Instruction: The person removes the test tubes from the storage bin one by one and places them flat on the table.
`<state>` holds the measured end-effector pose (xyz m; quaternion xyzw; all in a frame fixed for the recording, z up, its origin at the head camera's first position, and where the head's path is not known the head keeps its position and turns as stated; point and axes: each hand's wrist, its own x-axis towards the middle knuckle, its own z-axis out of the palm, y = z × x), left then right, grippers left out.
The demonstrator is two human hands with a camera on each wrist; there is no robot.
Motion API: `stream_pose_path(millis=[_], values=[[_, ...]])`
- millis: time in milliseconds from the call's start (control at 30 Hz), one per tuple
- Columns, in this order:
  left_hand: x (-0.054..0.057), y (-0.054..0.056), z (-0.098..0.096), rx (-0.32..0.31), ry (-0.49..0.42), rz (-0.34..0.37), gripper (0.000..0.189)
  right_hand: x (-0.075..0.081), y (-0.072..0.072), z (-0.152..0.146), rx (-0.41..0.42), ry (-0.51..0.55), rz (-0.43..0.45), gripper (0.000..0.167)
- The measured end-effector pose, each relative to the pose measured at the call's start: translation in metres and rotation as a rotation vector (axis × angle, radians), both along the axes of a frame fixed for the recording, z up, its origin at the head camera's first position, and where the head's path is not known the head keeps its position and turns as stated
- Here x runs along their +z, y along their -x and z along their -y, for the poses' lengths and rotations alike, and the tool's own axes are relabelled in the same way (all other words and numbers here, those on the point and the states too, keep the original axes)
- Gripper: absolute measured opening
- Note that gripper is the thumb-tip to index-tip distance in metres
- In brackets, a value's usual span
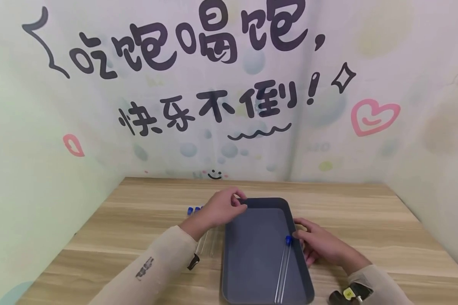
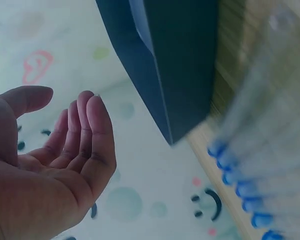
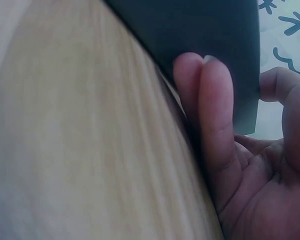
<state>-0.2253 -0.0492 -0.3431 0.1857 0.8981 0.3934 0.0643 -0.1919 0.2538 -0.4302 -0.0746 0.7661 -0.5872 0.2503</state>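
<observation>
A dark grey rectangular tray lies on the table, one clear test tube with a blue cap slanting along its right inner side. At the tray's right wall is my right hand; in the right wrist view its fingers lie against the outer wall and the thumb meets the rim, gripping it. My left hand hovers by the far left corner, fingers loosely bent around nothing; the left wrist view shows it apart from the tray. Several blue-capped test tubes lie left of the tray, partly hidden by the left arm.
The wooden table extends to both sides of the tray. Behind it hangs a printed white backdrop with black lettering. A black device with a yellow label is at the right wrist.
</observation>
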Motion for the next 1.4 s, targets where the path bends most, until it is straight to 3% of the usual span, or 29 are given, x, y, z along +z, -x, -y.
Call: stream_pose_path(millis=[400, 633, 933, 1133, 1400], values=[[-0.005, -0.019, -0.055, -0.197, 0.12, 0.096, 0.026, 0.004, -0.003, -0.004, 0.012, 0.001, 0.0, 0.069], [-0.012, -0.024, -0.083, -0.265, 0.172, 0.117, 0.023, 0.003, -0.005, -0.008, 0.009, -0.008, 0.007, 0.07], [-0.025, -0.031, -0.099, -0.227, 0.182, 0.233, 0.021, 0.001, -0.003, -0.009, 0.008, 0.001, 0.005, 0.07], [-0.031, -0.03, -0.095, -0.189, 0.202, 0.256, 0.024, -0.005, 0.002, 0.002, 0.028, 0.026, 0.001, 0.066], [-0.037, -0.035, -0.096, -0.182, 0.21, 0.282, 0.028, -0.001, -0.002, 0.004, 0.033, 0.025, 0.005, 0.069]])
